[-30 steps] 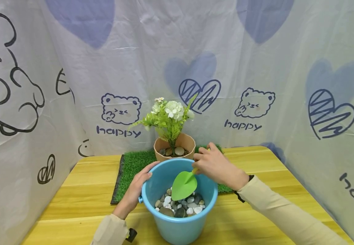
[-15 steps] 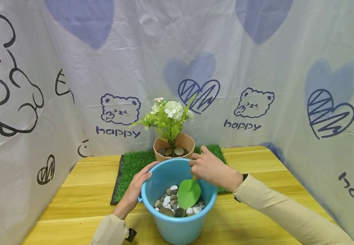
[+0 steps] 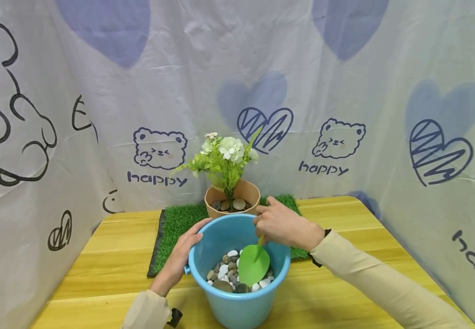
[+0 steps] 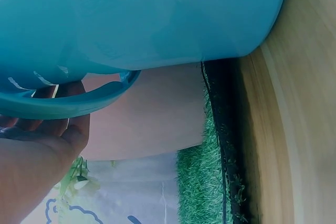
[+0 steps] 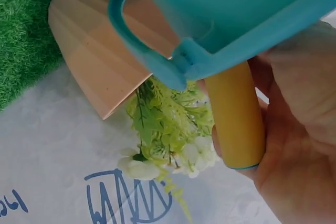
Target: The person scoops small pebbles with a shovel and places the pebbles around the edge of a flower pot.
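A light-blue bucket point(image 3: 239, 310) stands on the table with grey, brown and white pebbles point(image 3: 224, 272) inside. My left hand point(image 3: 180, 256) grips its left rim; in the left wrist view the fingers pass behind the bucket's blue handle point(image 4: 79, 107). My right hand point(image 3: 284, 224) is over the far right rim, curled round the yellow handle point(image 5: 239, 121) of a trowel. The trowel's green, leaf-shaped blade point(image 3: 254, 265) points down into the bucket, its lower end against the pebbles. The blade hides some pebbles behind it.
Behind the bucket, a peach flowerpot point(image 3: 252, 194) holds white flowers point(image 3: 231, 149) with green leaves and several stones. A green turf mat point(image 3: 180, 224) lies under the pot. Patterned cloth point(image 3: 213, 55) encloses the wooden table point(image 3: 97, 283) at the back and sides.
My right hand has moved slightly down and left with the trowel. The blade has swung from a slant to nearly upright and lower among the pebbles. My left hand stays on the rim.
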Demonstrator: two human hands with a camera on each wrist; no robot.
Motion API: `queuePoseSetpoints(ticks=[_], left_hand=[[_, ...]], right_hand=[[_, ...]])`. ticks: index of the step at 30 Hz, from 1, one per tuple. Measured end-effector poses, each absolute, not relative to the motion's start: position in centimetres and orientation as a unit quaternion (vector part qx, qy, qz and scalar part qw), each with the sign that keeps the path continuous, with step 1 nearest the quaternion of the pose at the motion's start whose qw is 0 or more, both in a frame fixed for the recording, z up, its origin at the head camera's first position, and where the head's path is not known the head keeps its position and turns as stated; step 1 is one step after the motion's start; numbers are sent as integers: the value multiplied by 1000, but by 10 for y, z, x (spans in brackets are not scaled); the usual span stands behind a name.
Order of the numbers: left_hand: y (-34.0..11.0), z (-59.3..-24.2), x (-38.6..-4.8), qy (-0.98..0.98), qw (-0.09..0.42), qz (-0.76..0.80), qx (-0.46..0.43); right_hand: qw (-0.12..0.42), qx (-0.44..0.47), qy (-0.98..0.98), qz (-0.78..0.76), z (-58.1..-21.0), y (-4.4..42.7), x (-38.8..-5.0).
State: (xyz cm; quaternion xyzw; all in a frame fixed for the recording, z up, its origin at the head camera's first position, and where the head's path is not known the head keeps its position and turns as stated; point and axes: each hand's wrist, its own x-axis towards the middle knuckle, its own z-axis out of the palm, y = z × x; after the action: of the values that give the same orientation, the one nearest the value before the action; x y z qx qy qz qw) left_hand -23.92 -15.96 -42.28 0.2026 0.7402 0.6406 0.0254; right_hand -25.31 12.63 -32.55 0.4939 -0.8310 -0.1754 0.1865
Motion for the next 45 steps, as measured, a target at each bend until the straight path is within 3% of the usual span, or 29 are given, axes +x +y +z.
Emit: queuePoseSetpoints(ticks=[13,26,30,38,45], left_hand=[[-159,-419,-241,734,29,644,214],[-158,-423,-241,726,33,650,220],[-158,-422,-241,728,35,649,219],[-160,-424,-239,733,30,644,215],[-160,-425,-240,733,29,643,218]], right_hand=[[35,523,-847,-88,-323,122,-250],[14,447,-892,-70,-320,111,-247],[38,397,-913,-83,-313,113,-243],[162,374,-899,-162,-322,102,-237],[169,411,-884,-149,-329,101,-241]])
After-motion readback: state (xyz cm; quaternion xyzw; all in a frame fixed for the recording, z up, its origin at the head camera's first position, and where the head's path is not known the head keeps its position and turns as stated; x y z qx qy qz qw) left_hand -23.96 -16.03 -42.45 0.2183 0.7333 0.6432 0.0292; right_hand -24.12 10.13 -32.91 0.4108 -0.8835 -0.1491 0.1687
